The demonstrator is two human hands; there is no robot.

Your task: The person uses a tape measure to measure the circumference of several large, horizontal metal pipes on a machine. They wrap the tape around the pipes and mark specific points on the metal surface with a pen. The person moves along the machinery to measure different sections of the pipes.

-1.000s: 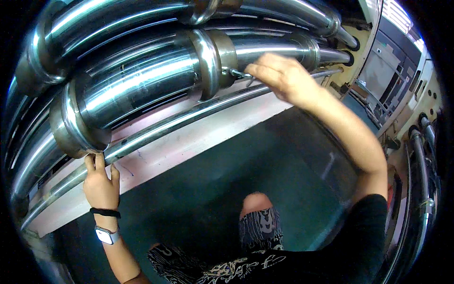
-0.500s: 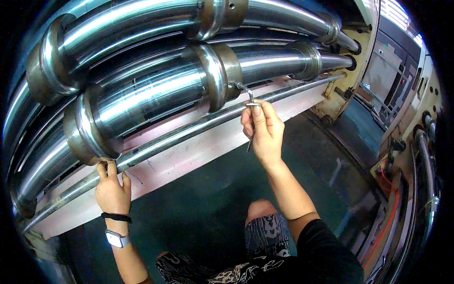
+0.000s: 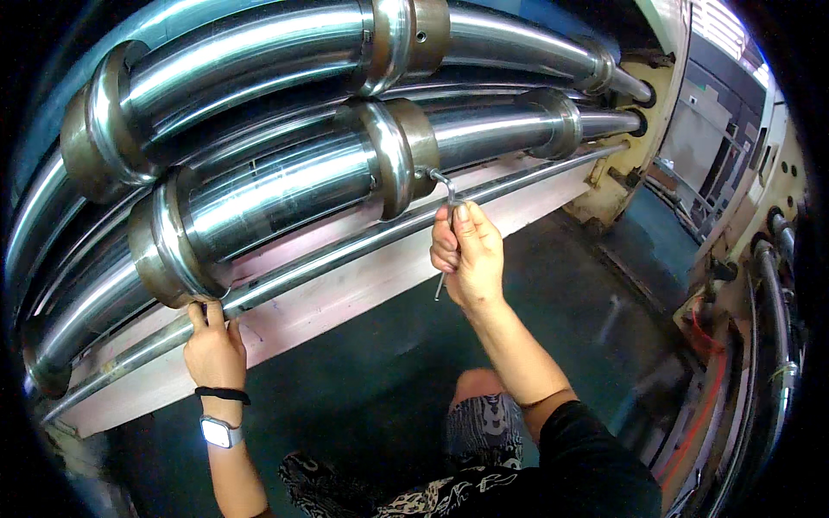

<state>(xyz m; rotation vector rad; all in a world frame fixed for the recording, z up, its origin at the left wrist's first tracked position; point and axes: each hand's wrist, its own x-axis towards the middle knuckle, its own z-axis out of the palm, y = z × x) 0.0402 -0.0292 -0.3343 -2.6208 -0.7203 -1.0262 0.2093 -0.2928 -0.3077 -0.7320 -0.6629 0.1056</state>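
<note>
My right hand (image 3: 471, 252) is closed around a bent metal hex key (image 3: 451, 187), thumb and fingers pinching its long arm. The key's short end meets a hole in the side of the brown-edged collar (image 3: 423, 142) on the lower steel shaft (image 3: 281, 194). Its other end sticks out below my fingers. My left hand (image 3: 216, 354) has its fingers stretched up against the underside of the left collar (image 3: 162, 250) on that shaft; its fingertips are partly hidden there. The hand grips nothing that I can see.
Above lies another steel shaft (image 3: 250, 73) with similar collars. A thin rod (image 3: 345, 253) runs in front of a pale beam (image 3: 319, 312). The cream machine side frame (image 3: 635, 142) stands at the right, with a red hose (image 3: 710, 414) farther right.
My right hand has shifted down and slightly left with the hex key, its grip now lower on the long arm. My left hand stays under the left collar. The view has shifted slightly.
</note>
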